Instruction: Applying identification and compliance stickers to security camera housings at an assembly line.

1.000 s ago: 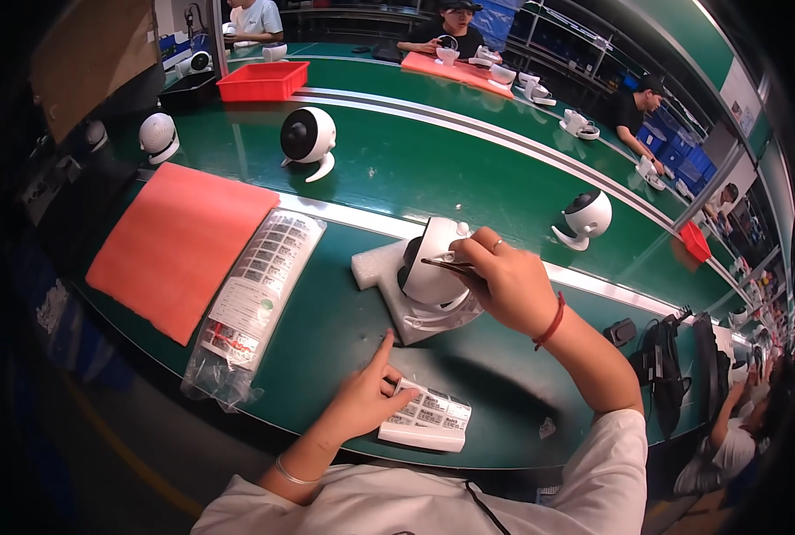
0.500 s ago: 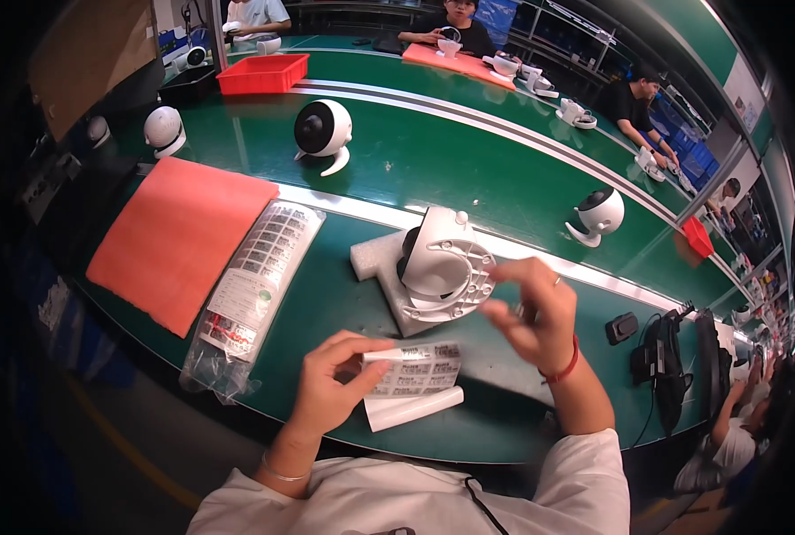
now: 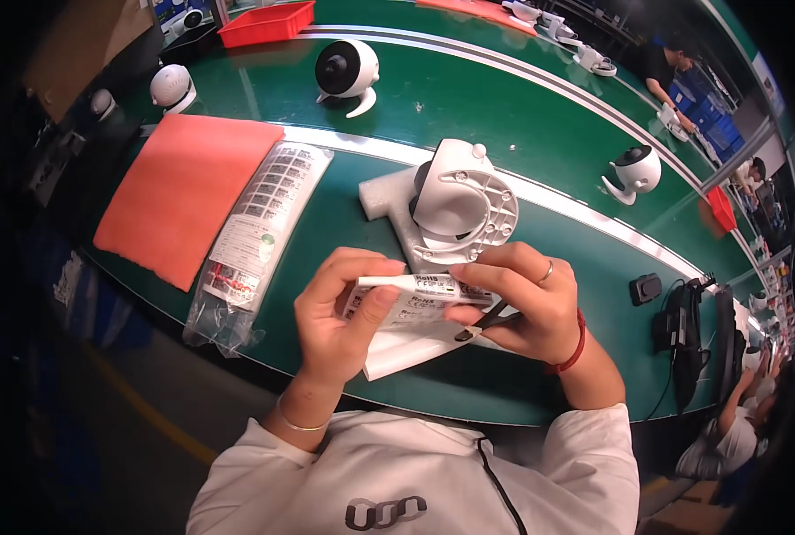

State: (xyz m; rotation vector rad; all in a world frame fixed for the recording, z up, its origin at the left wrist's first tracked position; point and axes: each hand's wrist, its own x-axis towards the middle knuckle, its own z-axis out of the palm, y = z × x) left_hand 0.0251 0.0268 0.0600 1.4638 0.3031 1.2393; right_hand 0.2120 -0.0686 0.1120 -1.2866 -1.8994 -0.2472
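My left hand is closed on a sheet of silvery printed labels, its rolled white end under my thumb. At the sheet's right edge, my right hand is closed, with fingertips on the labels. A dark slim tool, perhaps tweezers, juts from under its fingers. Below the sheet, white backing paper reaches the table. Just beyond my hands, a white ball-shaped camera lies tipped over, its ribbed stand base facing up. A white foam block supports it.
An orange cloth and a bagged stack of label sheets lie left. Black-and-white cameras stand on the green line beyond, near a red bin. A black box and cables lie right. A co-worker sits far right.
My right hand has come down and left from beside the camera's base to the label sheet. The sheet has been raised and bent between both hands. The view has tilted downward.
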